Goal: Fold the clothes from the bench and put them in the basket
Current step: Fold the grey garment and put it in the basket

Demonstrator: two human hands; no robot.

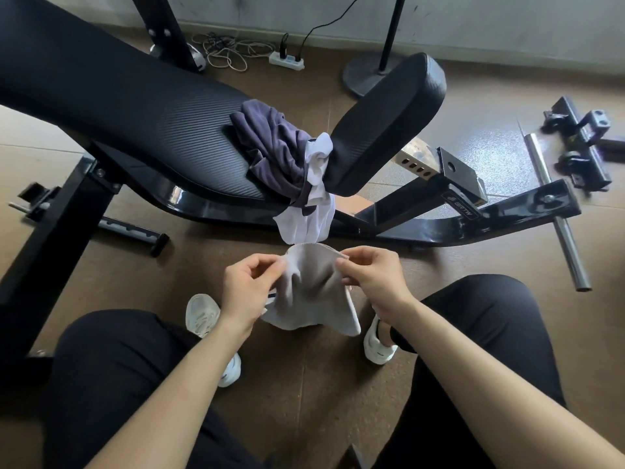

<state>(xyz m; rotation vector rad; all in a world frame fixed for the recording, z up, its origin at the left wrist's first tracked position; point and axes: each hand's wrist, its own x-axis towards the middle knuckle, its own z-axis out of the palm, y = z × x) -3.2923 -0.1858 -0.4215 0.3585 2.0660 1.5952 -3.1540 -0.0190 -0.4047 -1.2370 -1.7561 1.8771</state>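
Two hands pinch one grey cloth (316, 289): left hand (245, 292) and right hand (372, 279) fingers clamped on its top edge; purple garment (270, 147) and white garment (314, 198) heaped on weight bench (135, 106) beyond.

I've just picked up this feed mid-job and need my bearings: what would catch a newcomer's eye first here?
Front and centre, the left hand and right hand each pinch the upper edge of a small pale grey cloth, held up at the lower middle of the view. Just behind, a crumpled dark purple garment and a white garment lie bunched on the black padded bench, the white one hanging below it.
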